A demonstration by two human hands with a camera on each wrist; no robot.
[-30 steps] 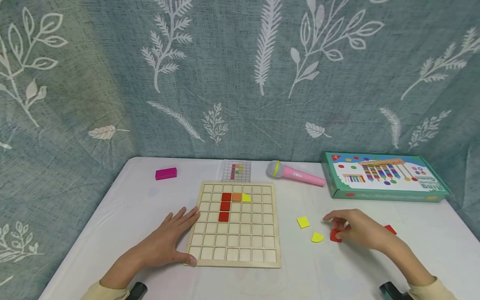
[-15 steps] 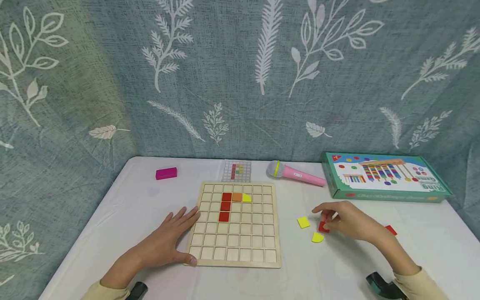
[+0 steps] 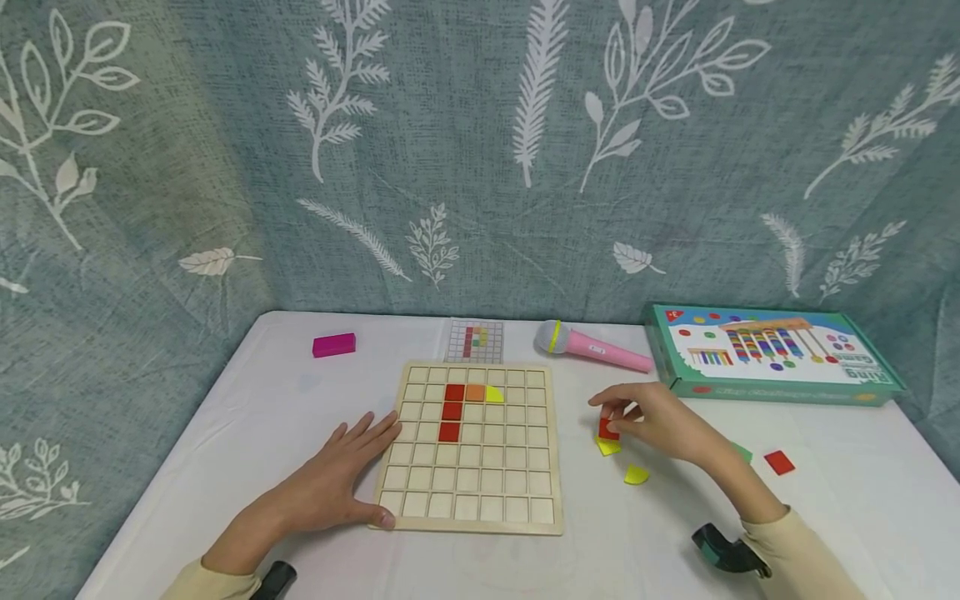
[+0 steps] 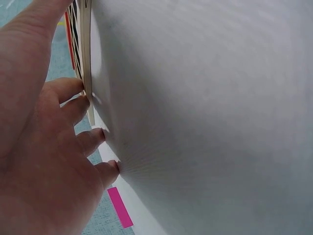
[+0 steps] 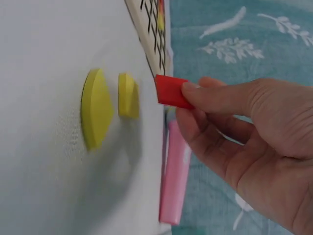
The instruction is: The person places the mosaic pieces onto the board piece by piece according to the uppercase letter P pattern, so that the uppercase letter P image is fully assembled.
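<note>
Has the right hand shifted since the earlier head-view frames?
Yes. The right hand, pinching a red tile, has moved left toward the wooden grid board, passing the yellow quarter-circle piece that lay to its left a second ago.

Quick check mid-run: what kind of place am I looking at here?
Probably a tabletop play or recording setup: a white table against a leaf-print curtain, with a wooden grid board, toy microphone and a game box.

Red square tile (image 3: 607, 429) in my right hand (image 3: 660, 425). Yellow square tile (image 3: 609, 447) and yellow quarter-round (image 3: 636, 475) on white table (image 3: 247, 417). Pale wooden grid board (image 3: 471, 450) carries red, orange, yellow tiles. Magenta block (image 3: 333, 344), pink microphone (image 3: 592, 347), green box (image 3: 772, 353). Teal backdrop (image 3: 465, 150) with white leaf pattern.
</note>
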